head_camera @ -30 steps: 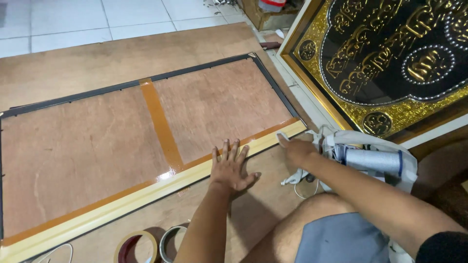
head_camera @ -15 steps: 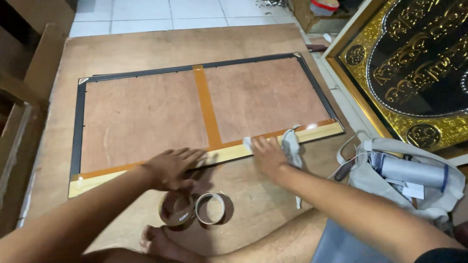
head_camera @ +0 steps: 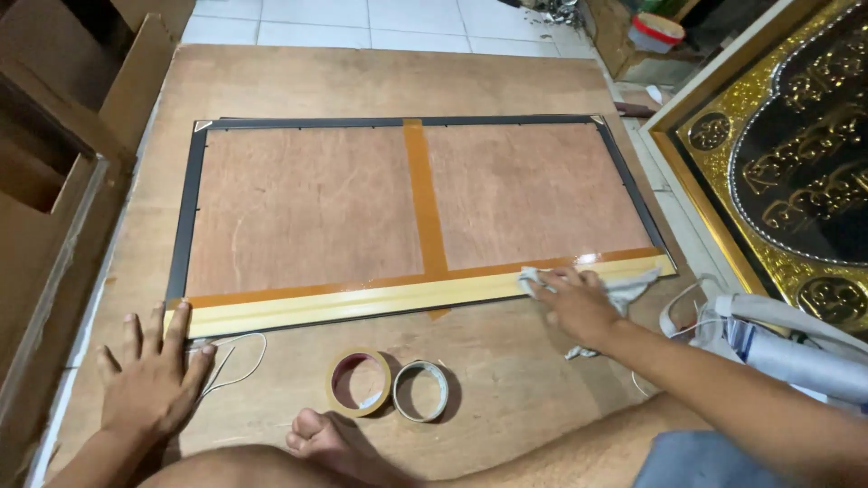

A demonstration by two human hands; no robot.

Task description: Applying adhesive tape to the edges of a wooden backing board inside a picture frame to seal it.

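The right hand (head_camera: 579, 303) presses a white cloth (head_camera: 624, 287) on the near right edge of the frame (head_camera: 416, 294), fingers together. The left hand (head_camera: 149, 380) lies flat near the left corner, fingers spread.

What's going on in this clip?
A person sits on a wooden board on the floor, with a picture frame lying face down. The right hand presses a white cloth on the frame's pale near edge. The left hand lies flat by its left corner. Two tape rolls sit nearby.
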